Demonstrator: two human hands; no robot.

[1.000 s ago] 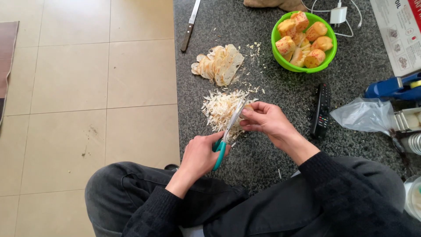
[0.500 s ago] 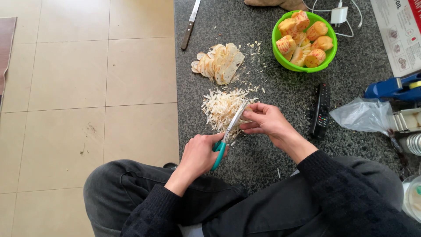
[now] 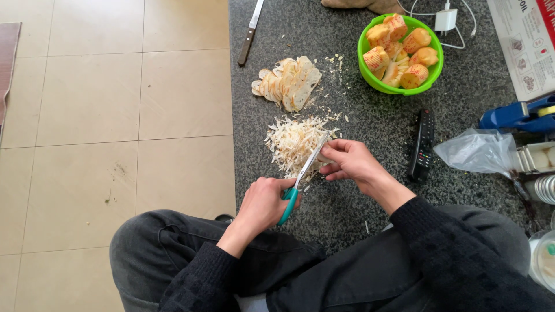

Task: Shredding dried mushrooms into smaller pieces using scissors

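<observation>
Barely shifted since earlier: left hand [image 3: 263,202] clamped on teal scissors [image 3: 300,176], right hand [image 3: 347,162] pinching a slice at centre frame, over shreds [image 3: 292,141] on counter [image 3: 462,121].

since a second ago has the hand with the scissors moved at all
No. The left hand with the teal-handled scissors sits in the same spot below the pile of shreds, just as far from the remote.

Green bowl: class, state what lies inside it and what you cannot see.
The green bowl holds pale yellow chunks with reddish-flecked skins, piled above its rim. The bowl's bottom and any pieces beneath the pile are covered.
</observation>
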